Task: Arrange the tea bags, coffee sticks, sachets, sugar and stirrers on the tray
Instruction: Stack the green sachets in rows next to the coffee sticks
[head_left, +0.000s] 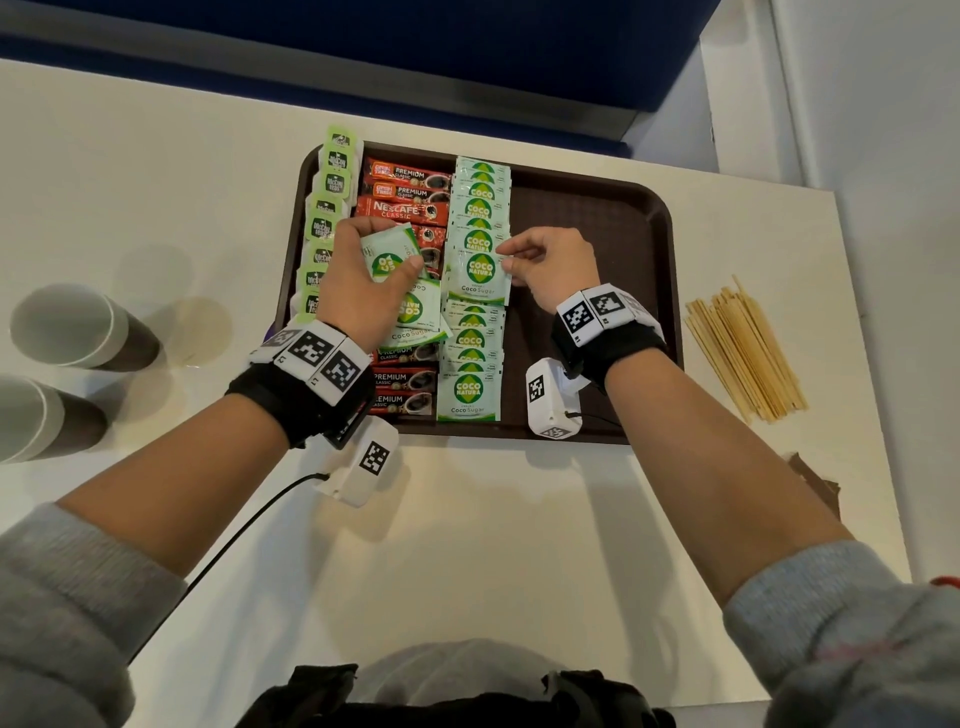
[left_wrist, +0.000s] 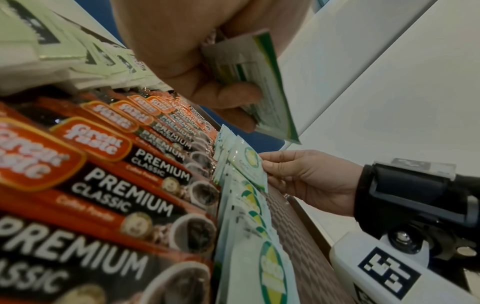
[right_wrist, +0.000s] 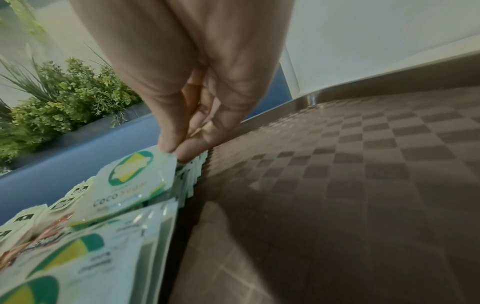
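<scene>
We are pinching one light, slippery Coco Sugar sachet (head_left: 480, 275) by its edge in our right hand (head_left: 553, 265), our left hand (head_left: 363, 275) clutching a floppy spare stack (head_left: 392, 252).

Left hand (head_left: 363, 280) covers the middle of the coffee stick row (head_left: 408, 193) on the tray (head_left: 587, 218); count there unreadable. Paper cups (head_left: 67, 325) left of the tray are cut by the frame edge. Left wrist view: sugar packets (left_wrist: 249, 207) blurred, print illegible. Brown object (head_left: 815, 486) right of the tray unidentifiable.
</scene>
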